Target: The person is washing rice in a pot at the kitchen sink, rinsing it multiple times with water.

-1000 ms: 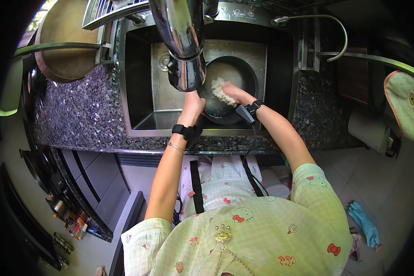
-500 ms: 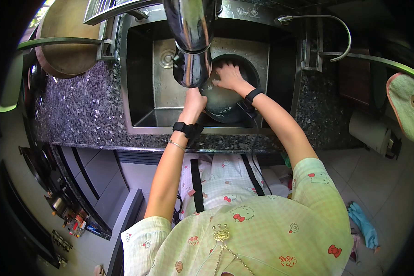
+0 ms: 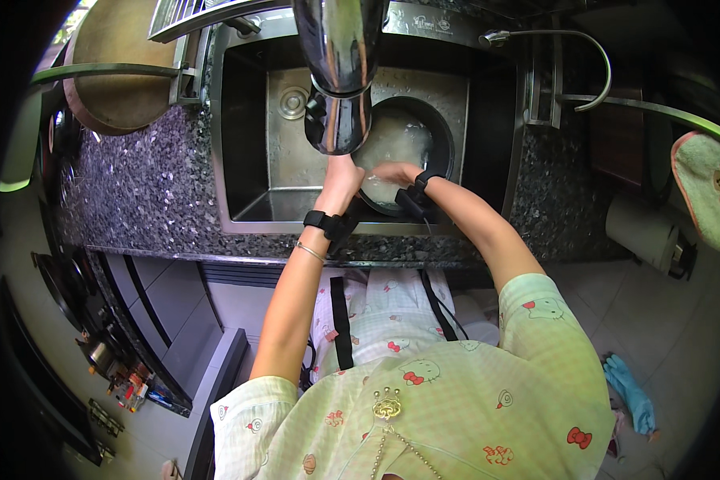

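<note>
One pot point(image 3: 445, 148) in sink point(image 3: 294, 154), cloudy water point(image 3: 400, 140) inside

The sink point(image 3: 296, 226) is sitting within the bench point(image 3: 152, 188). Inside it, the pot point(image 3: 442, 144) is standing right of the drain point(image 3: 293, 103), the faucet point(image 3: 340, 120) overhanging between them. The right grip point(image 3: 394, 172) is sitting inside the pot, the left grip point(image 3: 342, 178) at its left edge. The board point(image 3: 124, 100) is sitting left of the sink.

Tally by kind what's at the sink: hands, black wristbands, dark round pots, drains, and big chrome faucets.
Hands: 2 (left hand, right hand)
Black wristbands: 2
Dark round pot: 1
Drain: 1
Big chrome faucet: 1
Total: 7
</note>
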{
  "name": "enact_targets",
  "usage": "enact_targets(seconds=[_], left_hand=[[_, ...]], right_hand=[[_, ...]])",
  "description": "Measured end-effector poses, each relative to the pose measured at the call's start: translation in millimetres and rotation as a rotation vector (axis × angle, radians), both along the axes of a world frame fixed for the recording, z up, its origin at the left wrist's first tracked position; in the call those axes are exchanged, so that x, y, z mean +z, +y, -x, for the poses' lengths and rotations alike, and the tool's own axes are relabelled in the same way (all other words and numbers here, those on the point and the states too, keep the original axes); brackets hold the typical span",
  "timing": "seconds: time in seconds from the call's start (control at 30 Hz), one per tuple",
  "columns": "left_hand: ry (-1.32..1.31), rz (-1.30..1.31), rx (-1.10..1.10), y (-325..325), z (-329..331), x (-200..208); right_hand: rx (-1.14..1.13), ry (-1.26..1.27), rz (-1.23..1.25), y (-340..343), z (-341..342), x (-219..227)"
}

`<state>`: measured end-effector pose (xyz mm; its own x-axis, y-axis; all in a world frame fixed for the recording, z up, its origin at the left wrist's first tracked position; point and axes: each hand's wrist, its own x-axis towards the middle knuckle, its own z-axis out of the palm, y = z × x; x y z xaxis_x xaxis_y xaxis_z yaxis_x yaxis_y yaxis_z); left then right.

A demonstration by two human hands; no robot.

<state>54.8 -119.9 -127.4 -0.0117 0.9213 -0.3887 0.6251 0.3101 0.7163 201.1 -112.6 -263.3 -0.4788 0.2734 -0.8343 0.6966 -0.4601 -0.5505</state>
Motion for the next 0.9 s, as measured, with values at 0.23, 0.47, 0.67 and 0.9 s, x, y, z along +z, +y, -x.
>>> enact_targets(seconds=[0.23,0.47,0.67,0.9], left_hand=[[-0.023,0.072,0.012,-4.9,14.0,-8.8],[-0.118,0.107,0.031,4.4,-0.3,16.8],[-0.128,0.18,0.074,3.8,5.3,11.4],[-0.15,0.2,0.102,3.2,8.0,11.2]], right_hand=[[-0.174,0.385,0.439,12.5,6.2,51.4],[-0.678,0.45,0.283,15.5,0.8,38.4],[-0.421,0.12,-0.091,31.9,-5.2,36.1],[0.05,-0.146,-0.823,36.5,3.3,30.8]])
